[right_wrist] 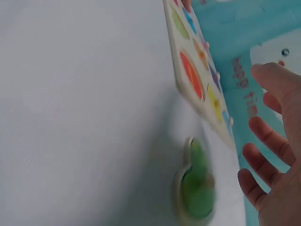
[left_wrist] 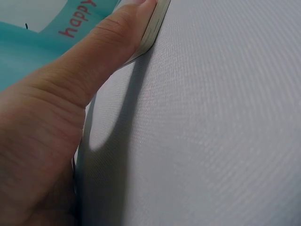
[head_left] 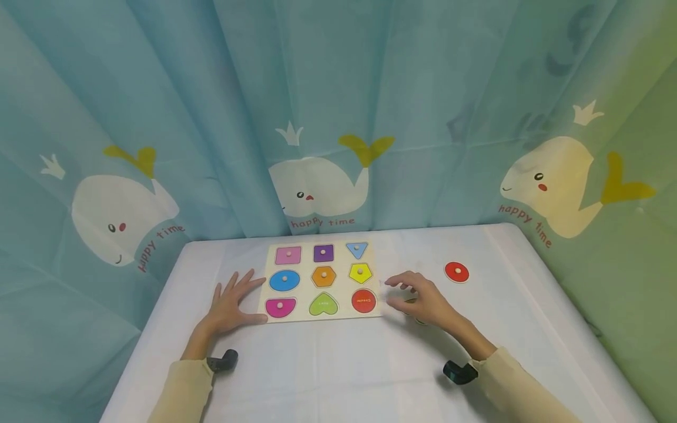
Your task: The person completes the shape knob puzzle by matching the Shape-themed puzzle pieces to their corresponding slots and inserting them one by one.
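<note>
A white shape-puzzle board (head_left: 344, 299) lies on the table with knobbed pieces in most of its places. The red circle place (head_left: 364, 301) and the green heart place (head_left: 323, 304) show printed words and no knob. My left hand (head_left: 228, 306) is spread at the board's left edge, its thumb (left_wrist: 108, 42) touching the near corner. Just right of the board, my right hand (head_left: 431, 302) hovers with parted fingers and nothing between them. Below it lies a green heart piece (right_wrist: 194, 188), mostly hidden in the head view. Farther right rests a red round piece (head_left: 457, 272) with a knob.
A white cloth (head_left: 338, 364) covers the table. Behind and beside it hangs a blue-green curtain (head_left: 328, 88) printed with whales. Dark wrist cameras sit on both wrists, below beige sleeves (head_left: 185, 390).
</note>
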